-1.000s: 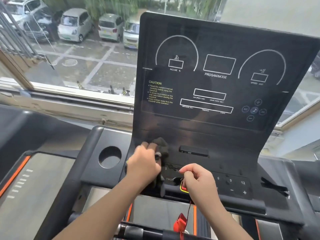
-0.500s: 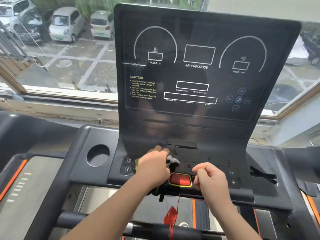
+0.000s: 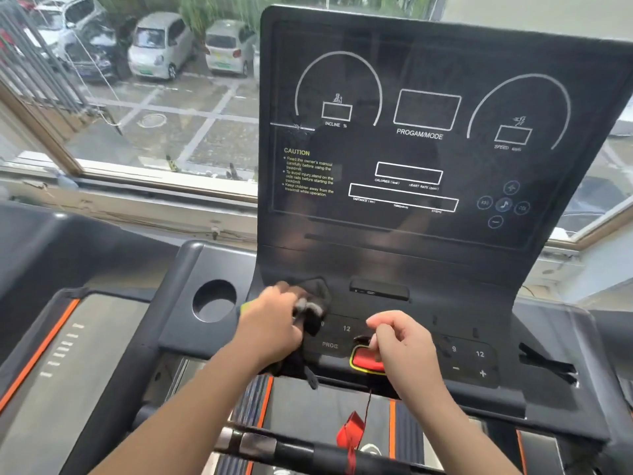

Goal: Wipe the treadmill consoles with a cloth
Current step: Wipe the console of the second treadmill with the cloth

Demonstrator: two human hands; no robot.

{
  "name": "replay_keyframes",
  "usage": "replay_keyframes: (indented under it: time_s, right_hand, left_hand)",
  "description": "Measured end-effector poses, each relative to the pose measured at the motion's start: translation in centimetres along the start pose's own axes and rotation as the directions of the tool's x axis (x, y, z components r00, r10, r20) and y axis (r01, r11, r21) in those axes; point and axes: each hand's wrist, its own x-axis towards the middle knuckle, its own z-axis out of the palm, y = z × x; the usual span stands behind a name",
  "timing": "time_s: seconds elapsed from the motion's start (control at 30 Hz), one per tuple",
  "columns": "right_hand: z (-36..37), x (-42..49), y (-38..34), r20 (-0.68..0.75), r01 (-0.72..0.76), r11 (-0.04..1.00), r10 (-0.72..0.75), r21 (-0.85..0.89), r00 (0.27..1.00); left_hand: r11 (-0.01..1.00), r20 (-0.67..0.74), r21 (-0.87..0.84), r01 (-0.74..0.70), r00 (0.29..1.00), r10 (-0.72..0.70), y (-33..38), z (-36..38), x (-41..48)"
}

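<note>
Reference landmark: the red safety key (image 3: 365, 361), set in the lower button panel of the treadmill console (image 3: 428, 234).

1. Left hand (image 3: 274, 329): located left of the red safety key, on the lower console face. Its grip is closed round a dark cloth (image 3: 317, 296).
2. Cloth: bunched, pressed against the console above and left of the key. One tail hangs over the console's front edge, lower left of the key.
3. Right hand (image 3: 409, 353): covers the key's right part. Fingers curled, thumb and forefinger tips close together just above the key. Whether this grip holds anything cannot be told.
4. Red cord (image 3: 368, 404): hangs straight below the key to a red clip (image 3: 352, 428).
5. Cup holder (image 3: 214, 299): well left of the key, beyond the left hand.
</note>
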Motion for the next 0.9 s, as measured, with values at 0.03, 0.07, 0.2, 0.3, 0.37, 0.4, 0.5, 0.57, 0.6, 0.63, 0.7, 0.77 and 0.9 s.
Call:
replay_keyframes:
  time_s: [0.03,0.07,0.2,0.3,0.37,0.4,0.5,0.57,0.6,0.63,0.7,0.77,0.9]
  right_hand:
    - [0.0,0.3,-0.1,-0.001,-0.016,1.0,0.016,0.018,1.0]
    - [-0.2,0.5,-0.1,-0.013,-0.022,1.0,0.022,0.019,1.0]
    - [0.4,0.7,0.1,-0.023,0.162,0.976,-0.167,-0.145,0.986]
    - [2.8,-0.3,-0.2,0.061,0.444,0.851,-0.446,-0.279,0.893]
    - [4.7,-1.0,0.3,0.188,0.59,0.73,-0.562,-0.346,0.805]
    - [5.5,-1.2,0.7,0.257,0.626,0.68,-0.572,-0.382,0.779]
    - [7.1,-1.5,1.1,0.395,0.627,0.588,-0.487,-0.511,0.779]
    - [7.8,-1.4,0.9,0.455,0.603,0.53,-0.396,-0.596,0.797]
    - [8.2,-1.3,0.7,0.468,0.604,0.486,-0.381,-0.632,0.797]
    - [8.6,-1.1,0.5,0.476,0.609,0.435,-0.383,-0.663,0.792]
    - [10.0,-0.8,0.3,0.499,0.631,0.339,-0.402,-0.697,0.767]
    - [11.9,-0.2,0.1,0.537,0.672,0.267,-0.432,-0.69,0.724]
    - [14.7,1.1,-1.0,0.566,0.701,0.279,-0.432,-0.656,0.702]
  left_hand:
    - [0.999,-0.044,0.004,0.052,0.998,-0.051,-0.8,0.0,-0.1]
    - [0.995,-0.092,0.013,0.095,0.991,-0.094,-1.0,0.1,-0.2]
    - [0.985,-0.12,-0.066,0.157,0.979,-0.164,2.1,1.5,-0.7]
    - [0.984,-0.04,-0.174,0.039,0.998,-0.047,3.6,2.2,-0.6]
    - [0.935,0.014,-0.352,0.03,1.0,-0.026,3.0,1.1,-0.6]
    - [0.888,0.05,-0.458,0.039,0.999,-0.017,2.3,0.4,-1.0]
    - [0.698,0.102,-0.711,0.09,0.995,-0.024,-0.1,-1.6,-2.7]
    - [0.637,0.027,-0.763,0.11,0.99,-0.138,-1.8,-2.4,-3.6]
    - [0.655,-0.035,-0.748,0.108,0.979,-0.202,-2.5,-2.7,-3.8]
    - [0.681,-0.089,-0.724,0.109,0.964,-0.25,-3.1,-2.7,-3.8]
    - [0.722,-0.156,-0.684,0.105,0.946,-0.285,-3.9,-2.7,-3.8]
    - [0.778,-0.217,-0.623,0.086,0.936,-0.277,-4.5,-2.5,-3.8]
    - [0.828,-0.253,-0.545,0.13,0.916,-0.311,-5.5,-1.6,-3.4]
